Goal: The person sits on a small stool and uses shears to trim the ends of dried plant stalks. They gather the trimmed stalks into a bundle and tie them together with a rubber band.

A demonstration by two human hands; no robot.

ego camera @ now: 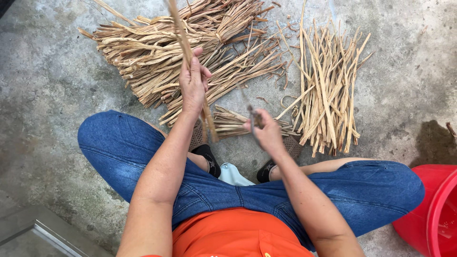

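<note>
A seated person's left hand (193,83) is gripping a long dry stalk (183,40) upright at mid-length; the right hand (266,133) is closing on a small blurred tool (252,114). The stalk looks light, stiff and brittle. Stalk piles (328,85) are lying beyond.

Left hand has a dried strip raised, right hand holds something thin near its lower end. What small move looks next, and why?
Probably the right hand draws its small blade-like tool, blurred here, along the strip. The left hand grips the strip upright over the floor, its lower end hanging free beside the tool.
</note>
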